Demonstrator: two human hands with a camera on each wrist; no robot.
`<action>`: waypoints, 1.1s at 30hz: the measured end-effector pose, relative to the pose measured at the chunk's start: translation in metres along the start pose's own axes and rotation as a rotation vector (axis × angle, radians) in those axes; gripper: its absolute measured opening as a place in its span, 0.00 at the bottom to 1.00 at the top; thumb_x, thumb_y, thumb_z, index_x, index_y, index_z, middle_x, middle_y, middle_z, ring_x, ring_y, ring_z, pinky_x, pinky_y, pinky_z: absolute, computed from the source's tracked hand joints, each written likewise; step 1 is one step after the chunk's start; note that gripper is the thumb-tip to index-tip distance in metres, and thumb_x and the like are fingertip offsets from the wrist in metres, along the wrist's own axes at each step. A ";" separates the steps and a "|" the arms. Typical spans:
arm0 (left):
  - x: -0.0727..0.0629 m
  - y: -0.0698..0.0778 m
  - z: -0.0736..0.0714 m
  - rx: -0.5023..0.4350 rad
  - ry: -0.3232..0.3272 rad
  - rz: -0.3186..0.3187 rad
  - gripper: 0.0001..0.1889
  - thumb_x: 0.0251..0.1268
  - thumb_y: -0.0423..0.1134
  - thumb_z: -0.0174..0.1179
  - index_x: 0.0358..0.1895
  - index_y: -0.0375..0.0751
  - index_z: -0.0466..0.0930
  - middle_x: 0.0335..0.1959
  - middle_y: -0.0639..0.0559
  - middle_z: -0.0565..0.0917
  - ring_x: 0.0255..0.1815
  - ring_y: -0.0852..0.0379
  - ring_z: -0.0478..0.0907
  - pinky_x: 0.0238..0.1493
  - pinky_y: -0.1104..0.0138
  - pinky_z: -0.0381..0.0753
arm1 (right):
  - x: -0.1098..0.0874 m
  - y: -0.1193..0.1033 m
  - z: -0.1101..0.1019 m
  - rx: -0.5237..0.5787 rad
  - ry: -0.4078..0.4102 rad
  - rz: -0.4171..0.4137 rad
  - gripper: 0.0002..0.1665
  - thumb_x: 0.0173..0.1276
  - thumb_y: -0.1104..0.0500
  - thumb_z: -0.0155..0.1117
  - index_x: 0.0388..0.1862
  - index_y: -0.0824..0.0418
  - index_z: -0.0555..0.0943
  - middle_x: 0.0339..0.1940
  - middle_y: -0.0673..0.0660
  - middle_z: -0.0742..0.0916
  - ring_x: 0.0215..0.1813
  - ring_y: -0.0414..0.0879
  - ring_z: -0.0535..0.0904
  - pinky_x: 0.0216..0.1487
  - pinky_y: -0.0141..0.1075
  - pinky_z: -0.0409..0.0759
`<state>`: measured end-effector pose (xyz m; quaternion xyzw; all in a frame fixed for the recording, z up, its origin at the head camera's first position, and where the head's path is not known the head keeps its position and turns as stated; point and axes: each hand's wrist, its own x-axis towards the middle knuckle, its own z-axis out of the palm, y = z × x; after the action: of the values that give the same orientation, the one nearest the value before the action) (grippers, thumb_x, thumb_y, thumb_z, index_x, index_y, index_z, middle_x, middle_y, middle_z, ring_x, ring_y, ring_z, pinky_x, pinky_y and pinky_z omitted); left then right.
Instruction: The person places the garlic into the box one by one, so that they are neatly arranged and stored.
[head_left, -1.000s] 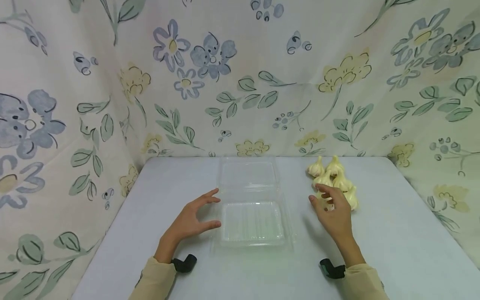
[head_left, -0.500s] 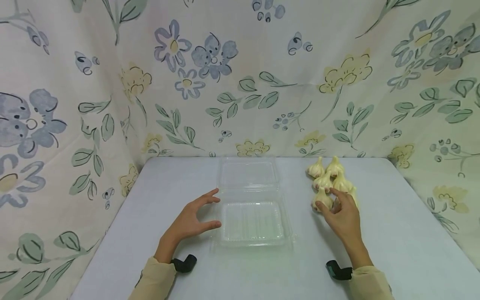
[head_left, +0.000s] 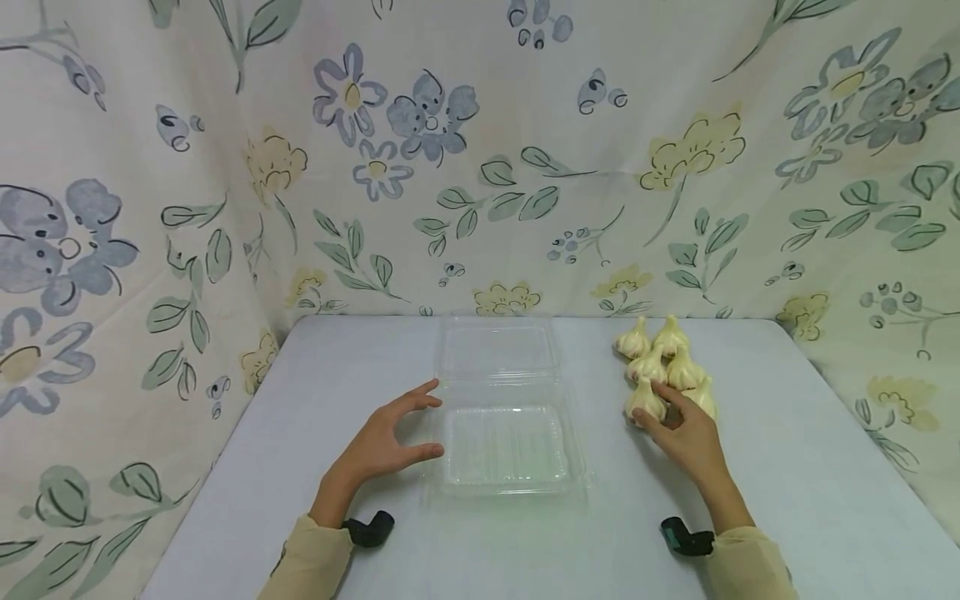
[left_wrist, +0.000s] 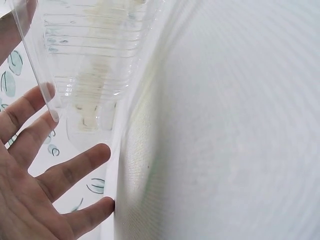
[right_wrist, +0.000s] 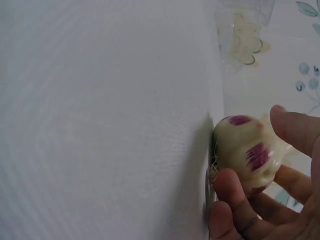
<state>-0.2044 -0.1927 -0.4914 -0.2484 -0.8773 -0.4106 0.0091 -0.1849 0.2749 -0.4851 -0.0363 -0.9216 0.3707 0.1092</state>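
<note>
A clear plastic clamshell box (head_left: 504,450) lies with its lid (head_left: 497,348) folded back. My left hand (head_left: 381,442) is at its left side, fingers spread and fairly straight; in the left wrist view, two fingertips (left_wrist: 46,91) overlap the clear rim. My right hand (head_left: 688,435) grips the nearest garlic bulb (head_left: 645,403), thumb on its left and index finger at its upper right. In the right wrist view that bulb (right_wrist: 250,150) shows purple patches and roots, fingers curled about it and its base against the white table.
Several more garlic bulbs (head_left: 670,337) cluster just behind and beside the right hand, at the right of the white table (head_left: 352,350). Floral cloth (head_left: 480,167) hangs behind and at the sides. Each wrist carries a black camera mount (head_left: 370,529).
My right hand has moved down and right, from hovering over the garlic to closing round the nearest bulb. The left hand and the box have stayed in place.
</note>
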 end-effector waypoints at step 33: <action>0.000 0.002 0.000 0.005 -0.005 -0.013 0.35 0.55 0.57 0.75 0.66 0.50 0.77 0.80 0.66 0.64 0.71 0.50 0.75 0.72 0.40 0.67 | 0.004 -0.002 0.000 0.134 -0.112 -0.019 0.42 0.64 0.49 0.76 0.73 0.63 0.73 0.67 0.68 0.80 0.33 0.33 0.76 0.29 0.31 0.77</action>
<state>-0.2032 -0.1912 -0.4898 -0.2437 -0.8799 -0.4078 0.0049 -0.1888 0.2740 -0.4828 0.0008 -0.8996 0.4320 0.0632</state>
